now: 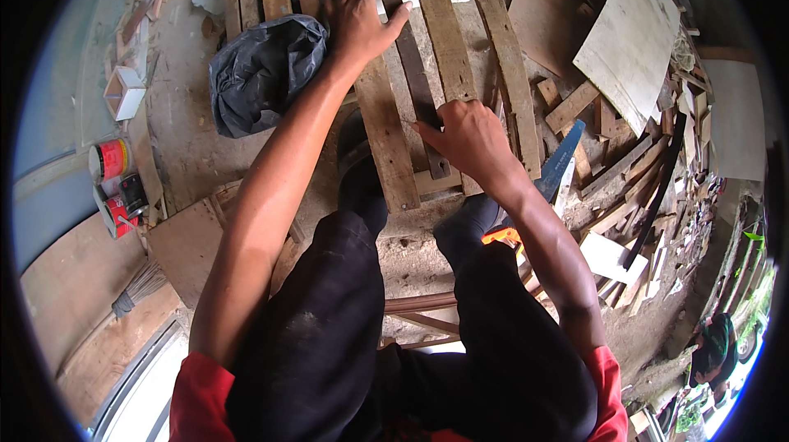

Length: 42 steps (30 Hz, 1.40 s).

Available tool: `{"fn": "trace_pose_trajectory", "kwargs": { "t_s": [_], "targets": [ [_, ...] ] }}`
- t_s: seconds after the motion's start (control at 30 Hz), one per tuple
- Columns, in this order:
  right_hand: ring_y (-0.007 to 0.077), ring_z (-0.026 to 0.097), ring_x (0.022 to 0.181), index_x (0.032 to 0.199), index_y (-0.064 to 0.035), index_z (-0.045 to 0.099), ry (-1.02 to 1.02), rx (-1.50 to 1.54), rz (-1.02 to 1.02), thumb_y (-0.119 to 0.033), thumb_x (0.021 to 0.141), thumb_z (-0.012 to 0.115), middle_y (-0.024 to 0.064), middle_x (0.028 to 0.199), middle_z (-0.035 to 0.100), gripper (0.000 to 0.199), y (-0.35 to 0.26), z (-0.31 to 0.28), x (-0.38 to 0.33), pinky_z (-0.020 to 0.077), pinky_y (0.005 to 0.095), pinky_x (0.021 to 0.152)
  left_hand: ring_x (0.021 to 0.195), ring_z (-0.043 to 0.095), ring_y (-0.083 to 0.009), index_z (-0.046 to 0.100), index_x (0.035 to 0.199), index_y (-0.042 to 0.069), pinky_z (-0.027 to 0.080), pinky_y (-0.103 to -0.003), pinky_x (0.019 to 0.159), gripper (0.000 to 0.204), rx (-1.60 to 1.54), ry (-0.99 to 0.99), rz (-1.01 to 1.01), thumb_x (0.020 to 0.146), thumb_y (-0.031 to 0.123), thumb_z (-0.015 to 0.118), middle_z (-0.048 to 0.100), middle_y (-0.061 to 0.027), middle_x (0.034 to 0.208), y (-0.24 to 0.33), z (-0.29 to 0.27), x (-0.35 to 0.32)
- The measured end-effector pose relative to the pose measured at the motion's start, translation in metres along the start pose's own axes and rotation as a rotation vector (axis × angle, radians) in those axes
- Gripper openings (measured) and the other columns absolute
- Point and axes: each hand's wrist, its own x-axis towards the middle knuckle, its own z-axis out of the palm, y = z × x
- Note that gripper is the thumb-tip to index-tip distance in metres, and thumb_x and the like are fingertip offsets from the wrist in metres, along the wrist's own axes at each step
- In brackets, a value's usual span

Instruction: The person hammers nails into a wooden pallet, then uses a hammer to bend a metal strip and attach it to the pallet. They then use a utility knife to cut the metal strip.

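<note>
At the upper middle of the frame, your left hand (359, 18) lies flat with fingers spread on a worn wooden plank (374, 105), one of several slats of a rough pallet-like frame (485, 47) that rests on the dusty concrete floor (177, 113). It grips nothing; the palm just presses down. Just right of centre, your right hand (468, 139) is curled, fingertips pinched at the lower end of a darker, narrower slat (415, 80) that runs between the lighter planks. Whether it holds a small thing there or only the slat's edge, you cannot tell from this view.

Left of your left hand, a crumpled dark plastic bag (263, 72) sits partly over the slats. Your dark shoes (362, 187) stand at the near end of the frame, knees bent below. By your right wrist, toward the right, a blue saw blade (560, 164) lies among scrap wood, with an orange handle (503, 236) showing beside your right knee. A pale board (629, 39) lies at upper right. At the left edge, red cans (111, 183) stand together.
</note>
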Motion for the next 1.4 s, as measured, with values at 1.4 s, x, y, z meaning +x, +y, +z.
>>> {"fn": "trace_pose_trajectory", "kwargs": {
  "t_s": [1.4],
  "targets": [
    [0.0343, 0.070, 0.082, 0.103, 0.0017, 0.071, 0.739, 0.243, 0.528, -0.025, 0.091, 0.068, 0.0231, 0.088, 0.071, 0.029, 0.207, 0.002, -0.141, 0.0546, 0.0422, 0.077, 0.146, 0.028, -0.0393, 0.037, 0.149, 0.005, 0.018, -0.060, 0.117, 0.059, -0.291, -0.388, 0.367, 0.100, 0.035, 0.052, 0.034, -0.0193, 0.156, 0.179, -0.008, -0.013]
  ]
}}
